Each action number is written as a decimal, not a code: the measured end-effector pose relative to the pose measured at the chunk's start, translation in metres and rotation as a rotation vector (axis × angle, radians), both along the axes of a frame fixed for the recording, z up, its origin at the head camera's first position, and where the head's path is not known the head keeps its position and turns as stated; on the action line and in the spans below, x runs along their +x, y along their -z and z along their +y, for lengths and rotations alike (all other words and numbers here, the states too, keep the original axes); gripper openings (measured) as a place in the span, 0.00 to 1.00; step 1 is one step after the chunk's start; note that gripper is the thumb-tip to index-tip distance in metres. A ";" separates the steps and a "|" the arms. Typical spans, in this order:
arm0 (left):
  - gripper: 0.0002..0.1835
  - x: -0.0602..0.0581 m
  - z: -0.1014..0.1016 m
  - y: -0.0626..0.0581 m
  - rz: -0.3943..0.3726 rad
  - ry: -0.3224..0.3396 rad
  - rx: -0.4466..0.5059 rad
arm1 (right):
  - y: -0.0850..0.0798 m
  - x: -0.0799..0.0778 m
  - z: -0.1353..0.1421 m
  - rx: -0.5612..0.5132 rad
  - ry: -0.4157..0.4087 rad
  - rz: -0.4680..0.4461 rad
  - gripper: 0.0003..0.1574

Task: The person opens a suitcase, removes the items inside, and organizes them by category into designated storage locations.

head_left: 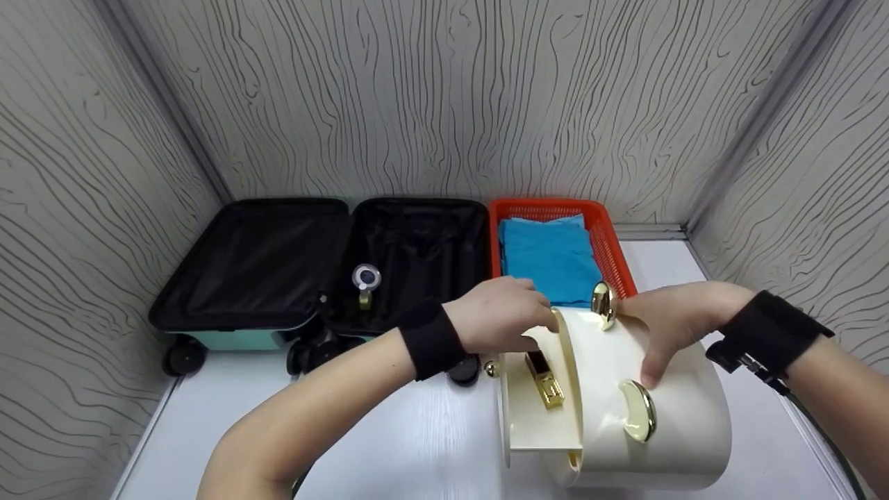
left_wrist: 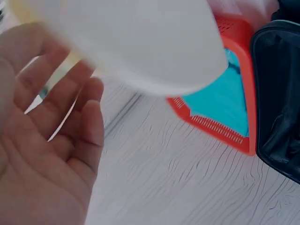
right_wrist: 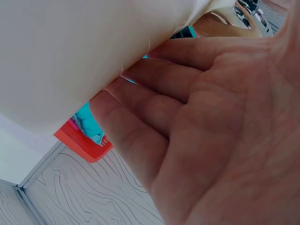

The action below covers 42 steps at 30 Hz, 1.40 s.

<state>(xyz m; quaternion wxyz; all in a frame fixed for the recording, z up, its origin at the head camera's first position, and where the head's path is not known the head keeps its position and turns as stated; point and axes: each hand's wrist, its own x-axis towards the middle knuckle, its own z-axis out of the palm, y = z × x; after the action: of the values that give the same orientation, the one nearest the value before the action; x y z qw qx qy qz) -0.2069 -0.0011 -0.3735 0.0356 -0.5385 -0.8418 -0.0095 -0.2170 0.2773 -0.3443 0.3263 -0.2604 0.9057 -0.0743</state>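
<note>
A white rounded storage box (head_left: 667,410) with gold fittings stands at the front right, its drawer (head_left: 531,437) pulled out to the left. Inside the drawer lies a gold lipstick (head_left: 549,385) with a dark end. My left hand (head_left: 503,316) is over the drawer's far part, fingertips by the box's edge; in the left wrist view its fingers are loosely bent, with no object visible in them. My right hand (head_left: 674,326) rests on the box's curved top, its thumb beside the lower gold handle (head_left: 639,411) and its fingers by the upper gold handle (head_left: 604,304).
An open suitcase (head_left: 250,267) with black lining lies at the back left, holding a small round-faced item (head_left: 366,278) like a watch. Beside it, a red basket (head_left: 615,253) contains folded blue cloth (head_left: 549,257). Patterned wall panels (head_left: 417,97) enclose the white table (head_left: 410,444).
</note>
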 end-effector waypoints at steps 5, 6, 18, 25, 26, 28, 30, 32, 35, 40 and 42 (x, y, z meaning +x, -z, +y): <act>0.15 0.006 -0.028 -0.007 0.005 -0.151 0.158 | -0.001 -0.001 0.000 0.004 -0.008 0.012 0.48; 0.14 0.009 -0.034 -0.005 -0.008 -0.189 0.190 | -0.001 -0.001 0.000 0.002 -0.008 0.011 0.48; 0.11 0.035 -0.064 0.056 -0.235 -0.352 0.129 | 0.002 0.001 0.002 -0.004 0.009 -0.003 0.49; 0.08 0.036 -0.058 0.063 -0.229 -0.327 0.138 | 0.001 0.000 0.001 0.002 0.007 0.002 0.52; 0.08 0.035 -0.058 0.064 -0.233 -0.324 0.143 | 0.001 0.000 0.001 0.000 0.007 0.000 0.52; 0.08 0.035 -0.057 0.064 -0.247 -0.319 0.159 | 0.000 0.000 0.002 -0.004 0.007 -0.004 0.52; 0.08 0.034 -0.055 0.065 -0.270 -0.313 0.178 | 0.000 0.001 0.002 -0.002 0.005 0.000 0.51; 0.08 0.034 -0.053 0.065 -0.285 -0.307 0.195 | 0.000 0.001 0.003 -0.004 0.002 0.002 0.50; 0.08 0.033 -0.048 0.065 -0.306 -0.297 0.207 | 0.000 0.001 0.002 -0.008 -0.005 0.002 0.48; 0.09 0.034 -0.038 0.065 -0.305 -0.279 0.213 | 0.001 0.000 0.002 -0.005 -0.019 0.017 0.47; 0.09 0.034 -0.034 0.066 -0.307 -0.272 0.221 | 0.001 0.000 0.002 -0.002 -0.027 0.027 0.48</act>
<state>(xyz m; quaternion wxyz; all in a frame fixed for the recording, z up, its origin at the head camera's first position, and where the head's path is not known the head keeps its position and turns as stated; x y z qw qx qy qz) -0.1732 -0.0353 -0.4394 -0.0331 -0.4053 -0.8959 -0.1787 -0.2170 0.2796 -0.3449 0.3147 -0.2740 0.9063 -0.0671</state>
